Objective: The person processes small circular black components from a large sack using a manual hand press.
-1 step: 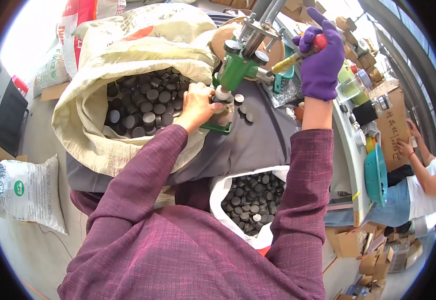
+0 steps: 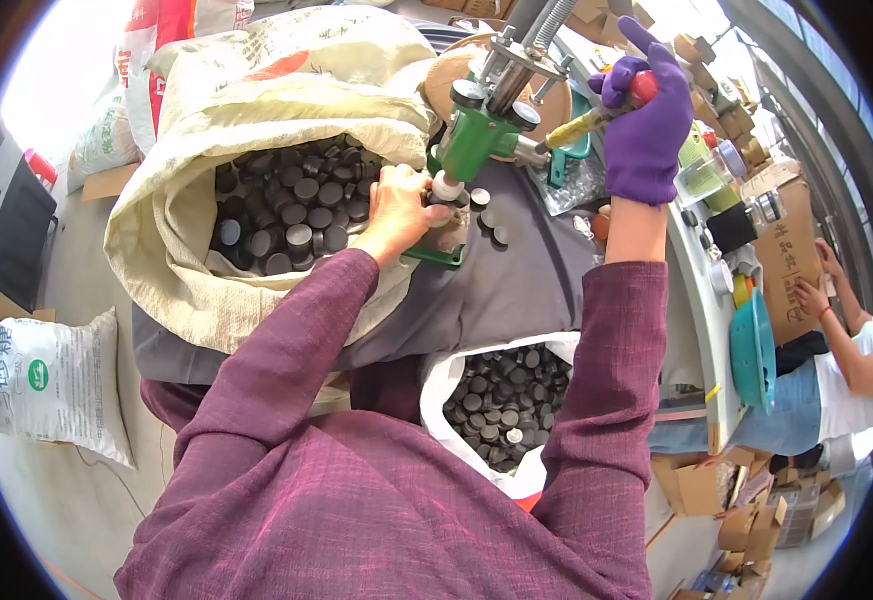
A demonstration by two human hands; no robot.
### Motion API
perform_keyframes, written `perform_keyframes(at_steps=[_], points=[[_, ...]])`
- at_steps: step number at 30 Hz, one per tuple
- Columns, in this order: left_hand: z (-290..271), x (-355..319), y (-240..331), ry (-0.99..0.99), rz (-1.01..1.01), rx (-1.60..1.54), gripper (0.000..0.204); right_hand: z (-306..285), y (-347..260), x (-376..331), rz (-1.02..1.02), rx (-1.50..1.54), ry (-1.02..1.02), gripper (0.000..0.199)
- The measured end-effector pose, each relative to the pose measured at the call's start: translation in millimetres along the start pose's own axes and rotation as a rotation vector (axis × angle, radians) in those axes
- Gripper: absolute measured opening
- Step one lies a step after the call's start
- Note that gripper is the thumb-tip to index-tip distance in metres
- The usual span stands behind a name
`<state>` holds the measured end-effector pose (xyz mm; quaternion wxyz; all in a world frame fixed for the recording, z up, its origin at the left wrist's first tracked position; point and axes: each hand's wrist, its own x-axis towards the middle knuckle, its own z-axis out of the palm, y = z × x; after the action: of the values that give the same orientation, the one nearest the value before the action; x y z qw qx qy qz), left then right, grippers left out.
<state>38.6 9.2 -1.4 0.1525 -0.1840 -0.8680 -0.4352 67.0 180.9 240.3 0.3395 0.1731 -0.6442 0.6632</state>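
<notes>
My right hand (image 2: 646, 145), in a purple glove, is wrapped round the lever (image 2: 578, 130) of a green hand press (image 2: 471, 145). The lever's red knob shows between the gloved fingers, and the index finger points up. My bare left hand (image 2: 396, 215) is at the foot of the press, its thumb and fingers closed round a small black cap (image 2: 437, 201). Above that cap sits the white press head (image 2: 446, 186). The fingers partly hide the cap. A few loose round caps (image 2: 499, 235) lie on the grey cloth just right of the press.
An open cream woven sack (image 2: 171, 285) of black caps lies left of the press. In front, a white bag (image 2: 434, 425) holds more caps. At right stand a long table (image 2: 696, 300) and a teal basket (image 2: 753, 350); another person's hands (image 2: 811, 297) touch a carton (image 2: 786, 260).
</notes>
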Motion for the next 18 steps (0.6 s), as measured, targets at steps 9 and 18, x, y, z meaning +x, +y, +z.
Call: perform_keyframes(at_steps=[9,18], points=[[-3,-5,-9,0.089,0.019,0.035,0.041,0,-4,-103,-0.171,-0.190,-0.095,0.043],[-99,-33,-40,-0.017,0.135,0.244,0.016,-22,34,-195,-0.204,-0.244,-0.174,0.036]])
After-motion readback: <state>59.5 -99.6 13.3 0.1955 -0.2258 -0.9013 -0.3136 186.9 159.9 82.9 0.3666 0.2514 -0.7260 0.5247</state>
